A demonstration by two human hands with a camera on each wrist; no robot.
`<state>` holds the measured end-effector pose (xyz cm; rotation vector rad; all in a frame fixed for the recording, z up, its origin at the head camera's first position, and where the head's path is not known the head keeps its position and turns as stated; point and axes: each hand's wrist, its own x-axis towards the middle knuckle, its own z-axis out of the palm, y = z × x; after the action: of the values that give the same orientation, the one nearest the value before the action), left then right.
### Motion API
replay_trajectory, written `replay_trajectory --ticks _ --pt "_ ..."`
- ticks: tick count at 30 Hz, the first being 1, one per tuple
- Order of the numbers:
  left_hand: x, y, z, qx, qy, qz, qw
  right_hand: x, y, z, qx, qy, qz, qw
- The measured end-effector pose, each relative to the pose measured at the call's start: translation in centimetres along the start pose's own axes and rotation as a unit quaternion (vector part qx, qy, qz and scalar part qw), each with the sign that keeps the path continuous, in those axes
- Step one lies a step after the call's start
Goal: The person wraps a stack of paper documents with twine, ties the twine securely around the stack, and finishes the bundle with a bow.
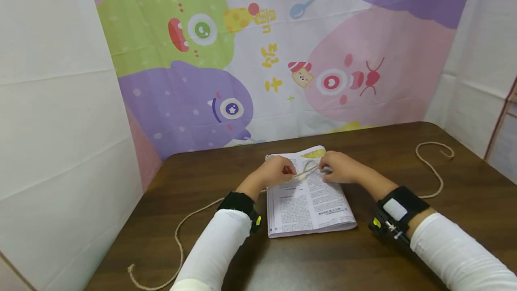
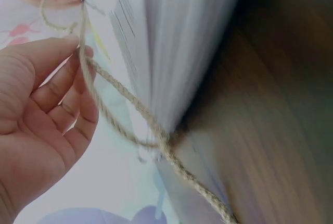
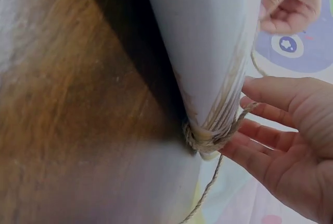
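Observation:
A folded newspaper stack (image 1: 313, 212) lies on the table with a thin beige rope (image 1: 310, 168) passing around it near its far end. On top of the paper, the rope crosses in a small loop between the two hands. My left hand (image 1: 278, 171) pinches the rope at the left of this loop; the left wrist view shows thumb and fingertips (image 2: 73, 47) meeting on it. At the loop's right side, my right hand (image 1: 340, 167) holds the rope between thumb and fingers. Several rope strands bunch at the paper's edge beside the right fingers (image 3: 250, 146).
One rope tail runs left across the brown wooden table (image 1: 218, 174) toward its near edge. Another tail curves over the table's right side. A cloth backdrop (image 1: 282, 116) with cartoon monsters hangs behind the table, and white cloth walls (image 1: 60, 102) stand at the sides.

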<state>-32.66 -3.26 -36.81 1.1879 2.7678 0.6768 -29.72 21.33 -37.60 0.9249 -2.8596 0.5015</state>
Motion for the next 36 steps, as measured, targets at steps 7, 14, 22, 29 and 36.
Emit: replay_trajectory --ticks 7,14,22,29,36 --pt "-0.9 -0.1 -0.3 0.026 -0.017 -0.038 0.9988 -1.2 1.3 -0.6 0.076 0.005 0.032 0.9966" --pt "-5.1 -2.8 -2.0 0.096 -0.066 -0.134 0.9841 -2.6 4.2 -1.9 0.01 -0.043 0.088 0.9951" --pt "-7.9 -4.7 -2.7 0.055 -0.075 -0.097 0.9909 -4.5 5.9 -2.3 0.021 -0.06 0.108 0.9922" --pt "-9.9 -5.7 -4.4 -0.128 -0.047 -0.172 0.9756 -6.2 7.2 -3.6 0.068 -0.009 0.13 0.9891" --pt "-12.0 -7.9 -5.7 -0.115 -0.041 -0.218 0.9683 -6.8 7.7 -3.4 0.063 -0.007 0.136 0.9887"
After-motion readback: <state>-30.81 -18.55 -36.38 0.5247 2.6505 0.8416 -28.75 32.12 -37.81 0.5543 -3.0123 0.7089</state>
